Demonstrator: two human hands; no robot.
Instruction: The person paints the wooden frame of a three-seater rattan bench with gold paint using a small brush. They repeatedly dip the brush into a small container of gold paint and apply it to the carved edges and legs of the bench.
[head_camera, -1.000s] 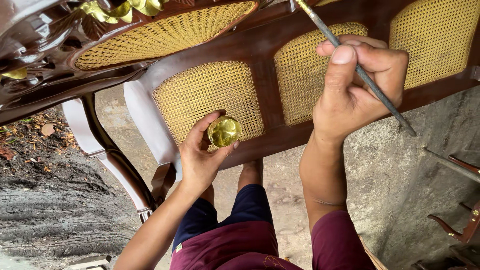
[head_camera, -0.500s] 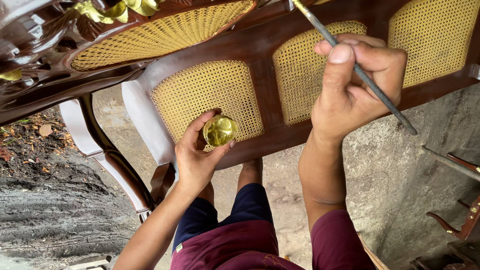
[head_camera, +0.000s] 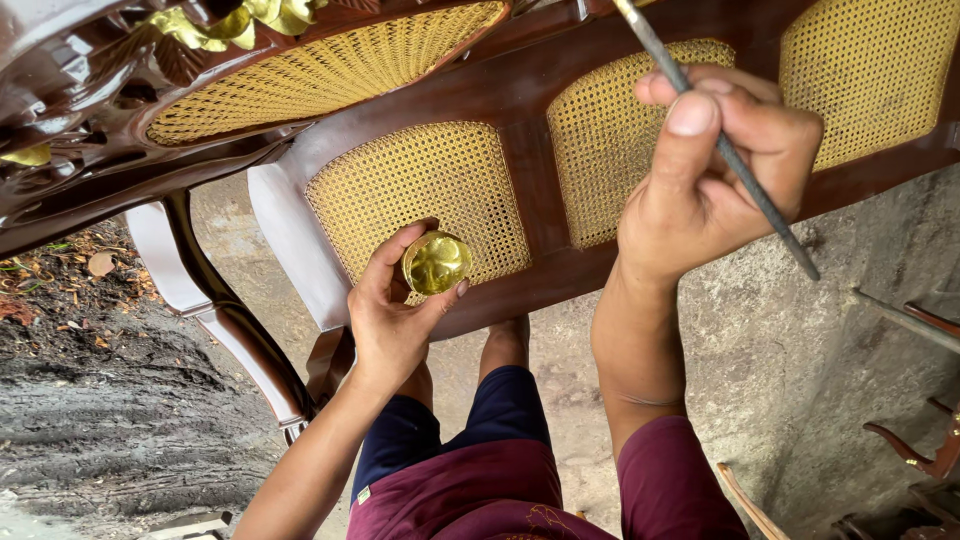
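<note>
Outdoor concrete floor (head_camera: 760, 340); dark cane-panelled furniture (head_camera: 520, 100), carved leaves (head_camera: 240, 20) already gilded, rails bare. Left hand (head_camera: 395, 320) grip pinching gold paint pot (head_camera: 437, 264); right hand (head_camera: 715, 170) pinching brush (head_camera: 740, 165).

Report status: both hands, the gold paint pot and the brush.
Left hand grips small gold paint pot against the cane panel. Right hand pinches thin paintbrush, tip up out of frame. Nothing blocking either hand.

We have 1 view only: head-worn camera, aimed steeply down, close over both hands and the dark wooden chair frame (head_camera: 520, 95), ground and our knees below.
</note>
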